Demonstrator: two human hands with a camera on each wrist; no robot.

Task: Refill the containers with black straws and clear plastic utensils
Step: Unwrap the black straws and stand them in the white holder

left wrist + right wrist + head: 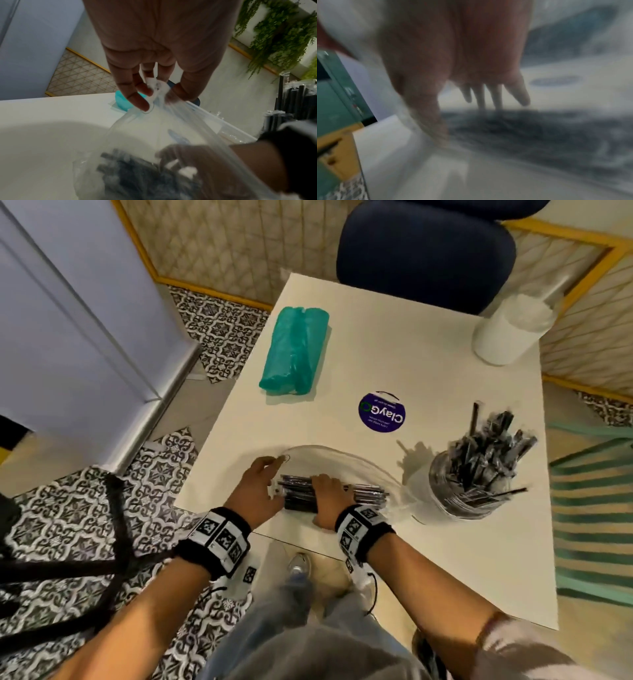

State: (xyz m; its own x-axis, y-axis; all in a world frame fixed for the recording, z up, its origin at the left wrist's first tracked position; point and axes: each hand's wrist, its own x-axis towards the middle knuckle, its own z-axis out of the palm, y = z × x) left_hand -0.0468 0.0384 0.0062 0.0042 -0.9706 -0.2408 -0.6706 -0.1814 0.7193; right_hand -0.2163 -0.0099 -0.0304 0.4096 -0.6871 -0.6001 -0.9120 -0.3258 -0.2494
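A clear plastic bag (pixel 342 460) lies near the table's front edge with a bundle of wrapped black straws (pixel 366 494) inside. My left hand (pixel 263 474) pinches the bag's open rim (pixel 154 94) between thumb and fingers and holds it up. My right hand (pixel 329 486) reaches into the bag, seen through the plastic in the left wrist view, and its fingers curl over the straw bundle (pixel 539 132) with the thumb on the near side. A clear jar (pixel 459 498) full of black straws stands just right of the bag. A white container (pixel 513 330) with clear utensils stands at the far right corner.
A teal plastic packet (pixel 294 350) lies at the far left of the white table (pixel 445 559). A round purple sticker (pixel 382 412) sits mid-table. A dark blue chair (pixel 424 251) stands behind the table, and a striped seat (pixel 592 508) is to the right.
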